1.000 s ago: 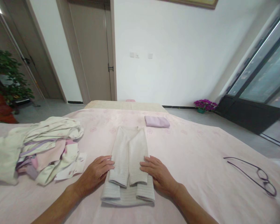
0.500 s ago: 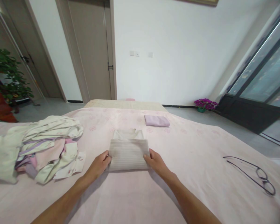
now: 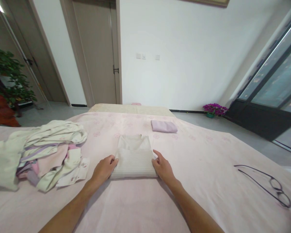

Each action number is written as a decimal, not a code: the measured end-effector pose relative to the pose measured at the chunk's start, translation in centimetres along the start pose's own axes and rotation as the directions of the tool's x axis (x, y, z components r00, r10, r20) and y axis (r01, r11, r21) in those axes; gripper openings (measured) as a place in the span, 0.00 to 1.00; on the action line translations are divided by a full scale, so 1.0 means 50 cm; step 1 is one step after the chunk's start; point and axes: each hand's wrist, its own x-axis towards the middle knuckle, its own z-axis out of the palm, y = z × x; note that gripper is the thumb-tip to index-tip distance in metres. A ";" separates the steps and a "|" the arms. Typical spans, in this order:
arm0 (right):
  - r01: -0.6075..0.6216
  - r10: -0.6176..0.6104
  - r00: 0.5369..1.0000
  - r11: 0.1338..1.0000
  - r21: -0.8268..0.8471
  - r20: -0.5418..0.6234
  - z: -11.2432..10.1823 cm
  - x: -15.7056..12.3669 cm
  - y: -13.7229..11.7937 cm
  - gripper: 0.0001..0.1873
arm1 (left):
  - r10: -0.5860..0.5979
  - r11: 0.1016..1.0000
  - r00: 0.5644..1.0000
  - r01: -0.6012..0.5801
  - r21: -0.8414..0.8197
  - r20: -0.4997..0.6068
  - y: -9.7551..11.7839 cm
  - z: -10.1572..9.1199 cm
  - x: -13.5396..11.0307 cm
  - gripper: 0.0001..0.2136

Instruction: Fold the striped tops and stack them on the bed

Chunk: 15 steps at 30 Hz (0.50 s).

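Observation:
A folded cream striped garment (image 3: 134, 160) lies flat on the pink bedspread (image 3: 199, 168) in front of me. My left hand (image 3: 103, 170) rests on the bed against the garment's left edge, fingers stretched toward it and fingertips touching the cloth. Against the right edge sits my right hand (image 3: 163, 168), thumb pointing up along the cloth and fingers loosely extended. Neither hand lifts the garment. A neckline shows at its far end.
A heap of unfolded light clothes (image 3: 42, 153) sits at the left of the bed. A folded lilac cloth (image 3: 164, 126) lies beyond the garment. Glasses (image 3: 269, 184) rest at the right. Door (image 3: 97, 55), potted plant (image 3: 7, 77) and purple flowers (image 3: 213, 109) stand beyond.
The long striped garment has been folded in half away from me into a short rectangle. Both hands moved forward from its near end to the sides of the folded piece.

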 end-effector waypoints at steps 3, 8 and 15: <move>0.011 -0.011 1.000 0.998 -0.054 0.006 0.001 -0.004 -0.002 0.25 | -0.018 0.999 0.997 0.020 0.030 -0.079 -0.004 -0.005 -0.010 0.11; 0.166 -0.188 0.972 0.973 -0.161 -0.137 -0.003 -0.018 -0.014 0.23 | 0.372 0.917 0.851 -0.400 0.001 -0.372 -0.001 -0.007 -0.033 0.16; 0.606 -0.595 0.793 0.747 -0.273 0.134 -0.007 -0.038 -0.039 0.27 | 0.657 0.746 0.754 -0.645 0.162 -0.023 0.019 0.008 -0.037 0.26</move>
